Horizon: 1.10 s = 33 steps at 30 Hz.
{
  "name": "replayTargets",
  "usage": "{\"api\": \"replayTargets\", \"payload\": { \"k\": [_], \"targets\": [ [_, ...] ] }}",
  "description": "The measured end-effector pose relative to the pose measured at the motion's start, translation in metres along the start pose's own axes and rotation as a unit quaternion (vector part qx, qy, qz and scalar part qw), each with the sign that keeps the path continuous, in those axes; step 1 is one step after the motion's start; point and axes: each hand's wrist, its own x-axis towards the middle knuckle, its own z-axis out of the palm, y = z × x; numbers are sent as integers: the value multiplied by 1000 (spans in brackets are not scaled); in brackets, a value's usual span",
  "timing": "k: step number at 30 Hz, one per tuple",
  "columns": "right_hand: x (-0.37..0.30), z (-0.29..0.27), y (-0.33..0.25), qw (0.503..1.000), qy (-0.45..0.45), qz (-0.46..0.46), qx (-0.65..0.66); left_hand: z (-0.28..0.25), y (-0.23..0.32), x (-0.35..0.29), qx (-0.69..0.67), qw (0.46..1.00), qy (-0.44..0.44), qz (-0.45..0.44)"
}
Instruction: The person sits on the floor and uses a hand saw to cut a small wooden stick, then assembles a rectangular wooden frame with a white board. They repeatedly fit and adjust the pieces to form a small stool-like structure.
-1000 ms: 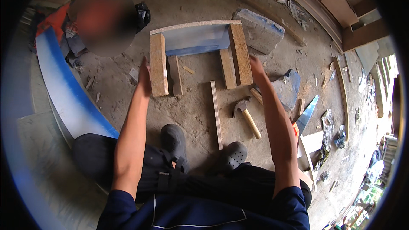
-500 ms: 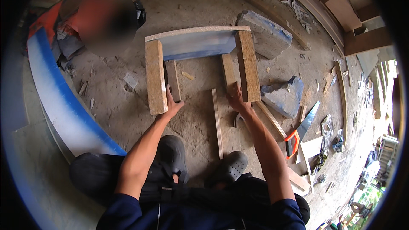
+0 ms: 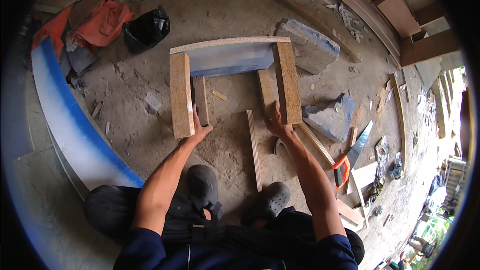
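Note:
In front of me is a small wooden frame, like a stool on its side, with a pale board (image 3: 229,60) smeared blue on its inner face and thick wooden legs standing out toward me. My left hand (image 3: 201,131) is closed round the left pair of legs (image 3: 181,95), thumb showing on the inner side. On the right pair (image 3: 288,85), my right hand (image 3: 278,123) grips near the lower end, its fingers partly hidden. Between the two hands a thin plywood strip (image 3: 254,150) lies on the floor.
A handsaw (image 3: 352,157) with an orange and black handle lies to my right, near two concrete blocks (image 3: 330,116) (image 3: 309,45). A curved blue and white panel (image 3: 75,120) runs along my left. Farther off are a black plastic bag (image 3: 146,30) and a wooden cabinet frame (image 3: 430,50).
The whole scene, frame included, sits slightly lower in the picture. Both hands keep their hold on the legs. The black bag shows where a blurred patch was before.

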Motion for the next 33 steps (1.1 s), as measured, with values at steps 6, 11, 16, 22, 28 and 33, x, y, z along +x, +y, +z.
{"api": "replayTargets", "payload": {
  "k": [6,11,16,22,28,33],
  "targets": [
    [-6,-10,4,998,43,-46,-12,-2,4,4,29,999,-15,28],
    [-9,-25,-22,1000,12,13,11,-7,4,2,42,999,-21,-8],
    [-14,-31,-21,993,-12,68,91,-30,29,5,-7,998,-58,-35],
    [-16,-14,-26,973,59,91,205,-72,49,53,-143,986,-7,90],
    [-30,-12,-28,965,147,78,204,-82,78,101,-106,992,27,59],
    [-20,-10,-38,976,146,36,157,-34,5,138,33,991,129,-14]
  ]
}}
